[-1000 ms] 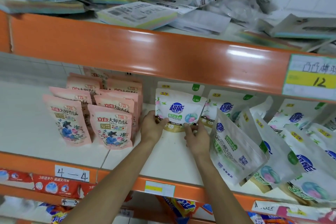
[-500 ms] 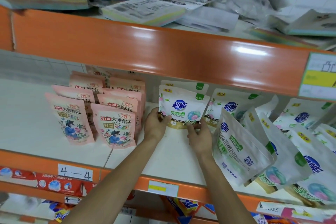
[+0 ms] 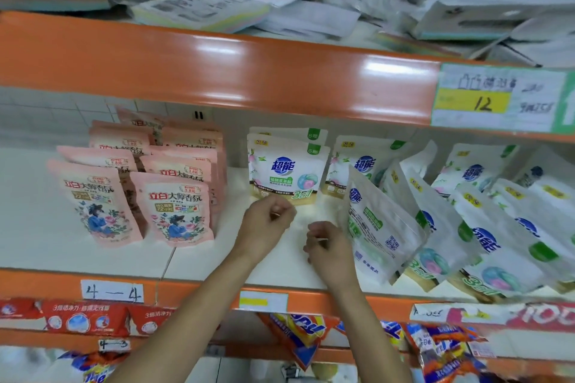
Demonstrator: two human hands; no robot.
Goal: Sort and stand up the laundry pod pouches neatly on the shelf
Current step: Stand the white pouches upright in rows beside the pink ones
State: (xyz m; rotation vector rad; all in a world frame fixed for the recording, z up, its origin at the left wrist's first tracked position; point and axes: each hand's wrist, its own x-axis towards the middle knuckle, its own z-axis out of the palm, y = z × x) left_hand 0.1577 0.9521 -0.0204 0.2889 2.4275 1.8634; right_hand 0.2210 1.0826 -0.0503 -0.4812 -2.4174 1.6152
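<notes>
2 hands, left hand (image 3: 267, 222) and right hand (image 3: 326, 246), have let go of the front white pouch (image 3: 286, 169); fingers loosely curled, empty. It stands upright on the shelf (image 3: 199, 264). Leaning white pouches (image 3: 381, 224) likely next.

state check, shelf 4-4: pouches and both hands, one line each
front white pouch: upright, facing out, no hand on it
white pouch behind it: upright
leaning white pouch: tilted, back side out
white pouches at right: slumped, overlapping
pink pouches: standing in rows
left hand: loosely curled, empty
right hand: loosely curled, empty, beside the leaning white pouch
</notes>
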